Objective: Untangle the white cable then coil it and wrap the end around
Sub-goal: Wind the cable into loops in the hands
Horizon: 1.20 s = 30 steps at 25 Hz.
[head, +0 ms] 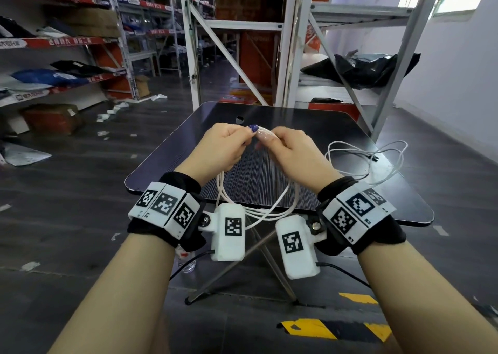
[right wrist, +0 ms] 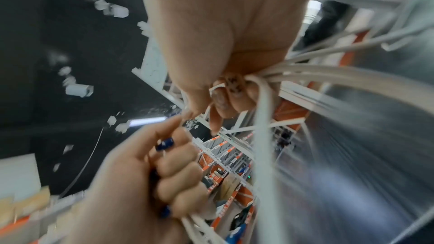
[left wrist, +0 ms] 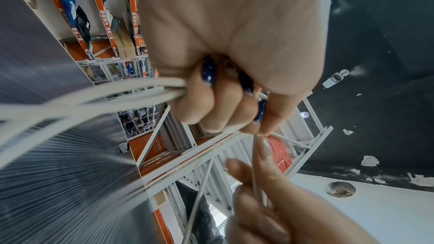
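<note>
Both hands hold the white cable (head: 269, 208) above the dark table (head: 296, 116). My left hand (head: 226, 146) grips several coiled strands (left wrist: 117, 90) in its curled fingers. My right hand (head: 285, 146) pinches the same bundle (right wrist: 305, 70) right beside it, the two hands almost touching at the top of the coil. The coil hangs down in a loop between my wrists. The loose rest of the cable (head: 377, 151) lies in wide loops on the right of the table, ending in a dark plug (head: 374, 157).
A small dark cap (head: 239, 119) sits near the table's far edge. Metal shelf racks (head: 237, 30) stand behind the table, and a black bag (head: 361, 68) lies on a low shelf at the right. Paper scraps litter the floor at the left.
</note>
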Motion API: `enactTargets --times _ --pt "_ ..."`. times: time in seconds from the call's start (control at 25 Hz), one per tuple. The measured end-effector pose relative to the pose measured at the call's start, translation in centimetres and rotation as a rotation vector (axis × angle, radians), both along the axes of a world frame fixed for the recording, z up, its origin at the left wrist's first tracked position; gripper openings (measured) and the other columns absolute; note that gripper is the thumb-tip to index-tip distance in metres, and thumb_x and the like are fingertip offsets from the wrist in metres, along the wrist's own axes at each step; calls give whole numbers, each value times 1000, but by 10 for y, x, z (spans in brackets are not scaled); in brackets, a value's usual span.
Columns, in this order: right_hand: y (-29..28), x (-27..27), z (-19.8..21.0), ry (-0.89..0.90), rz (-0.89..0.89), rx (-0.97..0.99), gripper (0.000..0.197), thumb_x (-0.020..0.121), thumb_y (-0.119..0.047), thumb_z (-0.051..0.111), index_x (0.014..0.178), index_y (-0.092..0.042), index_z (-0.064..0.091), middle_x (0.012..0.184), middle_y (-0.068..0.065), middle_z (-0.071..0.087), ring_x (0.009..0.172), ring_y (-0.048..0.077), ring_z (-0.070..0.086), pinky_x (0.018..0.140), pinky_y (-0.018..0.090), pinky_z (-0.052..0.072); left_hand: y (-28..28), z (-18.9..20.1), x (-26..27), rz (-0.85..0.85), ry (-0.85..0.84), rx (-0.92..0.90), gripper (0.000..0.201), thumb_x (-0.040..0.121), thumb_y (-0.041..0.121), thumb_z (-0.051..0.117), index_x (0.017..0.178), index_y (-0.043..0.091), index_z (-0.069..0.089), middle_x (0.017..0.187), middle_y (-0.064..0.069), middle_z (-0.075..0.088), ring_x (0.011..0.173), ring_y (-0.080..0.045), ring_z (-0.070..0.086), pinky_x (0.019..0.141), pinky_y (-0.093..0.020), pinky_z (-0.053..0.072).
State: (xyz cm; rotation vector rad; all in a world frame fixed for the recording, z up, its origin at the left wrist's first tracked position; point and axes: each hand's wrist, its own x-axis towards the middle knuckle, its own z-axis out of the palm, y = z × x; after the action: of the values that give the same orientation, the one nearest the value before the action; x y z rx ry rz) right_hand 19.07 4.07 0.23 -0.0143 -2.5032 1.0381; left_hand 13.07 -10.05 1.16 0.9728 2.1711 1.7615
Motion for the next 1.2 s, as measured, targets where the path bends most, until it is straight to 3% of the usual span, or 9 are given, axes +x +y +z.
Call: enactTargets --times 0.12,0.36,0.52,0.68,1.0,1.2 --pt "-3 2 0 -132 107 -384 40 97 -39 45 66 -14 50 46 -10 36 40 7 33 42 23 44 -3 -2 -2 22 7 21 43 97 18 42 55 17 35 39 12 26 34 -3 20 35 -15 18" --pt "-3 2 8 -231 149 -676 48 99 -48 31 64 -18 42 47 -10 27 39 3 20 37 14 17 -4 -1 -2 29 -2 69 39 95 13 41 56 16 36 39 11 26 35 -5 18 38 -16 14" --pt "1 2 5 -195 172 -628 44 100 -45 33 67 -18 45 50 -11 29 42 2 21 38 13 20 -5 -3 -4 4 29 65 38 96 13 41 58 15 39 40 10 27 35 -4 19 36 -15 16" --pt "4 4 6 -202 183 -596 42 100 -42 35 70 -17 49 48 -12 30 43 3 22 39 14 21 -8 -6 -7 -24 64 52 39 99 24 39 65 11 51 38 12 29 34 -3 21 35 -14 19" --pt "0 12 9 -282 220 -670 40 99 -42 36 73 -14 48 52 -5 27 38 5 26 37 16 30 -5 -7 -8 34 -29 98 46 96 23 44 50 22 38 41 12 26 37 -4 18 38 -17 14" --pt "4 10 6 -219 189 -612 43 100 -36 38 72 -9 55 42 -6 32 37 7 28 37 18 29 -2 -10 -9 56 -35 78 49 95 27 47 47 24 36 43 10 24 37 -5 17 38 -17 14"
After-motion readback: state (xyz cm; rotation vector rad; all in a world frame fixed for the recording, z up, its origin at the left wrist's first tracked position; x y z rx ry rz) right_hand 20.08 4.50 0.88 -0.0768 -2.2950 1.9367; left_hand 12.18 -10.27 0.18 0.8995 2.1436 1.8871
